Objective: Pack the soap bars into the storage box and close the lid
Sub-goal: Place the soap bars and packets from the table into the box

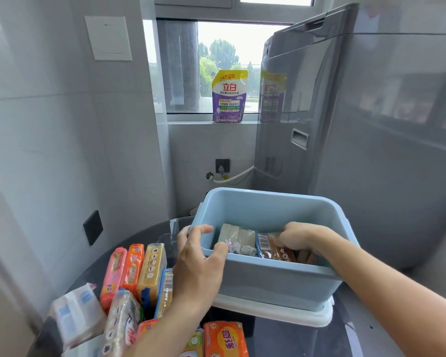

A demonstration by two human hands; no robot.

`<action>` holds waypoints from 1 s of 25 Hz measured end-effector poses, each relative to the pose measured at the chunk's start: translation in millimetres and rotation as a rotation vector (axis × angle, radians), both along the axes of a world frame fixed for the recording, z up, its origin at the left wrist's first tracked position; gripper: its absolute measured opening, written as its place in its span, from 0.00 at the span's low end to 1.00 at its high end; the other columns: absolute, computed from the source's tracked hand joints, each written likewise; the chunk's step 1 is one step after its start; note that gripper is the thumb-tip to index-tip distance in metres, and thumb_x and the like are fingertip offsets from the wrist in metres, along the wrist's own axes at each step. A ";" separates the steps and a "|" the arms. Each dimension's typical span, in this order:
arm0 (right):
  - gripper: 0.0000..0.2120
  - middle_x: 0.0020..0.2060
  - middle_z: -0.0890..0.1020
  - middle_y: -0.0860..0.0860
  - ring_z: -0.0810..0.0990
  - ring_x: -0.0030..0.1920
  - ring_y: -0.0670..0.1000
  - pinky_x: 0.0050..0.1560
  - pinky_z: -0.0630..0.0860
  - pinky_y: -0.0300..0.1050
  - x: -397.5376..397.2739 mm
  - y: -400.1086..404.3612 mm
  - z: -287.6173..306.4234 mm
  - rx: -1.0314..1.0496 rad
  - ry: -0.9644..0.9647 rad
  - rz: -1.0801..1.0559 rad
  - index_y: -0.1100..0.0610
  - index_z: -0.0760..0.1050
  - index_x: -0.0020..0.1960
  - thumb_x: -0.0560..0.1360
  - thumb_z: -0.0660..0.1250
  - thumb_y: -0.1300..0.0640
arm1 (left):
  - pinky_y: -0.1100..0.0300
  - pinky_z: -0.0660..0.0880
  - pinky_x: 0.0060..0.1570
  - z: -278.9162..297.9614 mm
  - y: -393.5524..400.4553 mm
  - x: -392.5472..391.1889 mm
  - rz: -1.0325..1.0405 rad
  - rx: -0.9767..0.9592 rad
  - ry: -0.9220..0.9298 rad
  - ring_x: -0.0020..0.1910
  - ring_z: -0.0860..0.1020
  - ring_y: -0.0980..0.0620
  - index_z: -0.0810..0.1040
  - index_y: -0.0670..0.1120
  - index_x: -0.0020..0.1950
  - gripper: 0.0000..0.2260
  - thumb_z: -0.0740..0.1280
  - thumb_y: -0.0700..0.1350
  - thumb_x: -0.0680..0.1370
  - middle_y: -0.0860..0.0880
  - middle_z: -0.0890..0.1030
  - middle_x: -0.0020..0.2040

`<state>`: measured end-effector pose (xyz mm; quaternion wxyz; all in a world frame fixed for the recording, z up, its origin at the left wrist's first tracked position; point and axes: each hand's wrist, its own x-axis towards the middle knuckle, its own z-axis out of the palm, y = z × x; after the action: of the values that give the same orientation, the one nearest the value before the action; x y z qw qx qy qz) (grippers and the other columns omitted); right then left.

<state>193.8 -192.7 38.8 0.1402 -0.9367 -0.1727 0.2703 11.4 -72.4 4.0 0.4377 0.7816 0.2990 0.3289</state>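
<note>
Inside, brown soap pack [276, 247] stands upright — barcode leftward.

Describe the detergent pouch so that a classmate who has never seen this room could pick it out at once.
Find the window in the far wall, left of the tall grey washing machine. On its sill stands the detergent pouch, upright against the glass. It is purple and white with a yellow top band, and nothing else stands on the sill.

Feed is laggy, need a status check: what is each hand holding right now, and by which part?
Left hand grips the blue storage box by its near-left rim corner. Right hand reaches inside, its grip on the top of a brown wrapped soap pack.
</note>
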 end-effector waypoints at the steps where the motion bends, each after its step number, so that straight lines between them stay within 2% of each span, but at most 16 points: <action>1: 0.20 0.51 0.82 0.57 0.82 0.45 0.60 0.40 0.80 0.49 -1.8 0.9 0.2 -0.030 -0.065 0.028 0.63 0.76 0.60 0.80 0.56 0.48 | 0.73 0.65 0.34 -0.6 -0.2 -0.1 -0.001 0.005 -0.001 0.55 0.69 0.56 0.71 0.58 0.58 0.12 0.67 0.49 0.76 0.53 0.67 0.68; 3: 0.20 0.58 0.81 0.56 0.79 0.50 0.58 0.45 0.75 0.46 -4.1 2.4 -1.4 -0.031 -0.162 0.049 0.62 0.76 0.62 0.81 0.56 0.49 | 0.74 0.65 0.34 -2.0 -1.0 -1.0 0.005 0.019 -0.002 0.53 0.69 0.58 0.71 0.58 0.58 0.12 0.67 0.49 0.76 0.53 0.67 0.68; 4: 0.23 0.62 0.79 0.55 0.78 0.55 0.58 0.50 0.73 0.46 -4.8 2.5 -2.5 -0.008 -0.163 0.052 0.61 0.75 0.64 0.79 0.59 0.45 | 0.74 0.65 0.33 -2.4 -1.6 -1.3 0.011 0.026 -0.005 0.51 0.69 0.59 0.71 0.58 0.58 0.12 0.67 0.49 0.76 0.54 0.67 0.68; 6: 0.41 0.65 0.76 0.53 0.75 0.63 0.57 0.57 0.71 0.46 -12.6 2.6 -2.5 0.014 -0.085 0.065 0.58 0.70 0.70 0.67 0.66 0.31 | 0.73 0.65 0.33 -4.1 -1.8 -2.0 0.018 0.037 -0.012 0.49 0.69 0.60 0.71 0.58 0.57 0.12 0.67 0.49 0.76 0.53 0.67 0.68; 7: 0.47 0.64 0.77 0.52 0.75 0.62 0.56 0.57 0.72 0.46 -16.7 3.7 -2.6 -0.016 -0.076 0.075 0.57 0.68 0.70 0.60 0.69 0.29 | 0.73 0.65 0.33 -4.4 -1.8 -2.8 0.021 0.041 -0.012 0.50 0.68 0.60 0.71 0.58 0.57 0.12 0.67 0.49 0.76 0.53 0.66 0.68; 8: 0.46 0.58 0.79 0.51 0.77 0.59 0.55 0.54 0.74 0.46 -18.2 4.4 -3.5 -0.051 -0.097 0.084 0.56 0.70 0.67 0.57 0.71 0.31 | 0.73 0.66 0.32 -4.6 -2.1 -3.5 0.024 0.044 -0.009 0.52 0.68 0.59 0.71 0.58 0.58 0.12 0.67 0.49 0.76 0.53 0.66 0.68; 10: 0.31 0.45 0.80 0.50 0.80 0.49 0.54 0.44 0.76 0.43 -16.3 1.3 -4.3 -0.015 -0.124 0.048 0.56 0.75 0.53 0.57 0.71 0.39 | 0.74 0.65 0.33 -5.5 -3.3 -4.4 0.017 0.048 -0.004 0.54 0.68 0.58 0.71 0.57 0.59 0.12 0.67 0.49 0.76 0.53 0.66 0.69; 12: 0.20 0.43 0.80 0.55 0.81 0.43 0.56 0.41 0.78 0.44 -12.1 -3.5 -1.5 0.137 -0.003 -0.054 0.58 0.75 0.48 0.62 0.70 0.46 | 0.75 0.64 0.34 -6.9 -4.0 -6.4 0.013 0.059 -0.011 0.52 0.69 0.60 0.72 0.57 0.59 0.13 0.67 0.48 0.77 0.53 0.66 0.69; 14: 0.17 0.46 0.81 0.61 0.81 0.41 0.60 0.44 0.80 0.53 -8.1 -6.4 0.0 0.327 0.190 -0.147 0.61 0.75 0.51 0.66 0.68 0.52 | 0.75 0.64 0.34 -8.8 -6.2 -8.4 0.012 0.078 -0.006 0.48 0.70 0.67 0.71 0.58 0.59 0.13 0.67 0.48 0.76 0.54 0.66 0.68; 16: 0.14 0.50 0.81 0.64 0.81 0.45 0.61 0.53 0.79 0.57 -10.8 -9.5 0.0 0.305 0.186 -0.134 0.62 0.76 0.55 0.72 0.64 0.55 | 0.72 0.64 0.34 -11.3 -8.4 -10.4 0.006 0.075 -0.002 0.47 0.67 0.72 0.71 0.59 0.58 0.13 0.67 0.47 0.76 0.54 0.66 0.68; 18: 0.17 0.61 0.78 0.63 0.78 0.58 0.60 0.61 0.72 0.50 -7.9 -9.1 -5.0 0.139 -0.039 -0.036 0.61 0.75 0.63 0.81 0.56 0.55 | 0.71 0.63 0.35 -10.8 -9.2 -11.5 0.003 0.066 0.000 0.47 0.68 0.70 0.70 0.60 0.58 0.13 0.67 0.47 0.76 0.53 0.65 0.68; 19: 0.19 0.66 0.76 0.61 0.75 0.63 0.59 0.62 0.70 0.46 -10.7 -8.7 -3.7 0.084 -0.134 -0.012 0.62 0.73 0.66 0.83 0.52 0.54 | 0.71 0.63 0.35 -9.7 -9.4 -11.1 0.004 0.066 0.004 0.47 0.69 0.67 0.70 0.60 0.58 0.13 0.67 0.47 0.76 0.53 0.65 0.68; 20: 0.20 0.67 0.76 0.61 0.75 0.64 0.59 0.59 0.70 0.44 -11.4 -9.4 -3.4 0.046 -0.171 -0.010 0.62 0.74 0.66 0.84 0.51 0.53 | 0.71 0.62 0.35 -9.1 -9.7 -10.4 0.006 0.067 0.009 0.46 0.69 0.64 0.70 0.59 0.58 0.13 0.67 0.47 0.76 0.53 0.65 0.69; 21: 0.20 0.64 0.78 0.61 0.77 0.60 0.59 0.54 0.73 0.43 -7.9 -10.9 -5.0 0.019 -0.166 -0.002 0.63 0.75 0.62 0.84 0.51 0.52 | 0.71 0.62 0.35 -8.7 -10.4 -9.7 0.012 0.071 0.012 0.47 0.68 0.61 0.71 0.59 0.58 0.13 0.67 0.47 0.76 0.53 0.65 0.69; 23: 0.19 0.51 0.81 0.62 0.81 0.43 0.60 0.36 0.77 0.43 -8.2 -12.7 -7.2 0.062 -0.061 -0.049 0.63 0.77 0.52 0.82 0.54 0.52 | 0.71 0.62 0.34 -10.1 -11.4 -9.7 0.028 0.083 0.007 0.46 0.70 0.61 0.71 0.58 0.59 0.13 0.67 0.47 0.76 0.52 0.66 0.69; 25: 0.17 0.43 0.80 0.63 0.80 0.35 0.61 0.34 0.79 0.48 -9.8 -12.3 -10.4 0.178 0.087 -0.158 0.66 0.77 0.49 0.81 0.55 0.55 | 0.72 0.62 0.32 -12.8 -11.3 -11.3 0.048 0.094 -0.002 0.44 0.70 0.67 0.72 0.58 0.58 0.13 0.67 0.47 0.76 0.53 0.67 0.67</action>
<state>184.0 -205.0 28.4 0.2507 -0.9187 -0.1155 0.2824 0.2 -83.7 -8.8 0.3928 0.7936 0.3015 0.3534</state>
